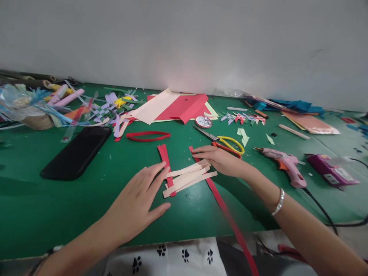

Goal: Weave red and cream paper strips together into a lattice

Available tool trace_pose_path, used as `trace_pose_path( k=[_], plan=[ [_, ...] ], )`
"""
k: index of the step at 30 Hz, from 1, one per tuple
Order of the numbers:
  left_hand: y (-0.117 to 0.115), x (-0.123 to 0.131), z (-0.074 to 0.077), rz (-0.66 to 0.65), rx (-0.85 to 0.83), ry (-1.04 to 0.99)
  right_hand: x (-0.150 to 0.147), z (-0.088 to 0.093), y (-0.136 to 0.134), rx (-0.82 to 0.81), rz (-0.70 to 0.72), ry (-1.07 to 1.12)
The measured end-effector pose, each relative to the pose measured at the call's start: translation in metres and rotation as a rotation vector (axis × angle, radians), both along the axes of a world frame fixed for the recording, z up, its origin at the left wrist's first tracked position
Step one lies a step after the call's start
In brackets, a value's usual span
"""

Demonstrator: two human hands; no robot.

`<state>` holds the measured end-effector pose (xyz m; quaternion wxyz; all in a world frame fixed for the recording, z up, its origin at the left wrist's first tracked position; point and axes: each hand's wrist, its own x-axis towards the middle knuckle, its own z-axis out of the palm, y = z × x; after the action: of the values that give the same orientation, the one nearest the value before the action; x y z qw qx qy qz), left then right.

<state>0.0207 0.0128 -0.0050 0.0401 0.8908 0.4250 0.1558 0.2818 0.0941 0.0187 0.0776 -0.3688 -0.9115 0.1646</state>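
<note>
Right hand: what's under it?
A red strip end shows past the fingertips of the right hand, and pale strips reach its near edge. Whatever lies directly beneath the palm is covered.

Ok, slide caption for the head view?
Left hand and right hand at pale paper strips and red strips on green table.

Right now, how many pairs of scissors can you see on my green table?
1: the scissors with yellow and orange handles lie just beyond your right hand, blades near the round disc. Others may be hidden.
</note>
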Motion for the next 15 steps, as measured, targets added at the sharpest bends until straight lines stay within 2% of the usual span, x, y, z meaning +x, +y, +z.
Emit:
trace_pose_path(
  k=[4, 9, 15],
  plan=[
    [-0.006, -0.012, -0.004, -0.127, 0.078, 0.038, 0.001, -0.002, 0.0, -0.003, 0.007, 0.017],
    [-0.005, -0.017, -0.01, -0.2, 0.107, 0.078, 0.001, -0.002, 0.0, -0.008, 0.006, 0.023],
    [-0.003, -0.019, -0.013, -0.238, 0.003, 0.135, 0.001, -0.002, -0.002, -0.027, 0.0, 0.018]
  ],
)
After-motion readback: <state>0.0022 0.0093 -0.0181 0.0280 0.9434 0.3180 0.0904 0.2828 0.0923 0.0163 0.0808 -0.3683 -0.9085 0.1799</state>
